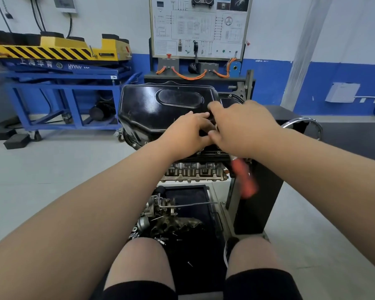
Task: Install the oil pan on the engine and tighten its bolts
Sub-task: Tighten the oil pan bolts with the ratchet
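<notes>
- The oil pan [160,109] is sitting on the inverted engine [195,172] at frame centre, seemingly placed; bolt tightening appears to be under way along its near flange.
- The left hand [186,133] is pressing flat on the pan, fingers released.
- The right hand [243,126] is clenching a red-handled tool [246,180], blurred.
- Loose parts are lying in a tray [188,193] at lower centre.
- A blue lift cart [59,79] is standing at upper left, a training board [200,27] at upper centre.
</notes>
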{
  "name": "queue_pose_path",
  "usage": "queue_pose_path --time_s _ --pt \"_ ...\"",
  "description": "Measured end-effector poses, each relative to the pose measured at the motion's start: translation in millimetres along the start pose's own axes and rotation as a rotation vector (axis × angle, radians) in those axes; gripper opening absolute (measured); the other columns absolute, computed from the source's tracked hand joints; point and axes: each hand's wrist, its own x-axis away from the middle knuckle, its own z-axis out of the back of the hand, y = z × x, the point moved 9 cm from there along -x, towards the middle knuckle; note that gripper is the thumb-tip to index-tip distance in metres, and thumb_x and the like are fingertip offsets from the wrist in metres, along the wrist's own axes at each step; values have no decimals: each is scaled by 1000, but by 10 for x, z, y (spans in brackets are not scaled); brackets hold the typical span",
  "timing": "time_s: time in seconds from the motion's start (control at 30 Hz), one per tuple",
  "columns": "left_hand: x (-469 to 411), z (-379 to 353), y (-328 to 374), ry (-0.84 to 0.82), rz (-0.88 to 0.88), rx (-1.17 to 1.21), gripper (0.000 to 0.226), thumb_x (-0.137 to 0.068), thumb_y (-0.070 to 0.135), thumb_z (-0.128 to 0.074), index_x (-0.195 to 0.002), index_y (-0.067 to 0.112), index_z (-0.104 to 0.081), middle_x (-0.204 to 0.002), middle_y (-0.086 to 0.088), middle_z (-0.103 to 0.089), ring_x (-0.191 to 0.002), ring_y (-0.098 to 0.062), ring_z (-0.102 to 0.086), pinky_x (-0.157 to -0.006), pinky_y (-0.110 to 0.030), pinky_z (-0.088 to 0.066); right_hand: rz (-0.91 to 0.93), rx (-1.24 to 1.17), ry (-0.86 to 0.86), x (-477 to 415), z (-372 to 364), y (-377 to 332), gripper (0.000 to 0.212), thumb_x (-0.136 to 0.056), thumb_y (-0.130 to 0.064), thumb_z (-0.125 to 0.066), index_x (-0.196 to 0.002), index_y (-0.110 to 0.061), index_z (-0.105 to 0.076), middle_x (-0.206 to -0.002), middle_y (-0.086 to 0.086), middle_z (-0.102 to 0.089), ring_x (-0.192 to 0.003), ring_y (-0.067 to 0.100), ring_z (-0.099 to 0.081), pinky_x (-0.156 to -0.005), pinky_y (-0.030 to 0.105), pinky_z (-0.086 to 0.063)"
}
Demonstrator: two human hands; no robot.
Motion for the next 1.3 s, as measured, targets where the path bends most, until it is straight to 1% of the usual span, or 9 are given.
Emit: queue_pose_path --time_s 0.13,0.23,0.33,0.47,0.63,0.83,0.93,1.1,1.3 --pt "-12 -60 25 -41 -26 -67 19 -91 19 -56 -103 15 -70 -126 9 -61 -133 -12 -40 -118 -39 -8 -151 -145 -73 18 -143 97 48 -91 -53 -43 -122 -16 -42 -69 -3 -42 -66 20 -49 -49 29 -36" --pt "-6 -66 15 -50 -25 -39 22 -93 29 -58 -107 16 -70 -126 8 -61 -131 -13 -42 -118 -42 -11 -6 -120 -54 -2 -55 60 51 -90 -42 -56 -130 -19 -37 -91 2 -61 -77 22 -53 -69 35 -41" --pt "1 -52 19 -31 -34 -41 20 -94 28 -57 -104 17 -70 -125 8 -61 -129 -16 -43 -116 -43 -16 83 4 1 -2 40 28 50 -88 -25 -62 -131 -21 -37 -101 2 -62 -81 21 -48 -63 29 -30" --pt "19 -14 25 25 -1 21 17 -89 27 -63 -96 15 -71 -108 8 -66 -121 -14 -48 -116 -41 -17 40 6 9 -9 32 10 37 -92 -33 -52 -124 -18 -42 -83 1 -59 -76 25 -54 -69 34 -31" --pt "3 18 59 65 -4 -48 13 -84 9 -60 -87 8 -73 -104 3 -69 -112 -18 -54 -115 -44 -19 -141 -54 -27 -34 -92 51 40 -91 -50 -45 -109 -15 -45 -65 -2 -36 -63 19 -46 -44 28 -26" --pt "3 28 21 -12 -3 3 14 -90 24 -62 -95 17 -73 -102 22 -61 -105 -12 -57 -116 -43 -20 137 -21 18 -86 -13 -43 37 -86 -21 -61 -120 -17 -47 -101 3 -60 -91 23 -53 -70 34 -33" --pt "-12 33 -34 7 39 47 16 -91 23 -59 -100 17 -71 -109 15 -67 -115 -11 -55 -118 -36 -13 17 -28 4 -80 -33 52 23 -88 -36 -57 -101 -18 -53 -83 1 -57 -75 18 -49 -63 32 -35" --pt "-37 -40 1 5 40 -79 26 -89 15 -55 -111 13 -70 -123 1 -65 -138 -8 -34 -114 -28 -10 -291 -87 -54 36 -151 204 55 -85 -66 -39 -56 -19 -37 -56 0 -42 -49 16 -40 -43 25 -27" --pt "15 -76 17 -67 -6 -53 20 -95 27 -55 -108 23 -70 -136 8 -55 -136 -10 -36 -117 -34 -6 6 -28 -117 -32 -105 110 22 -91 -37 -54 -108 -22 -55 -74 -6 -42 -81 21 -49 -71 36 -35"
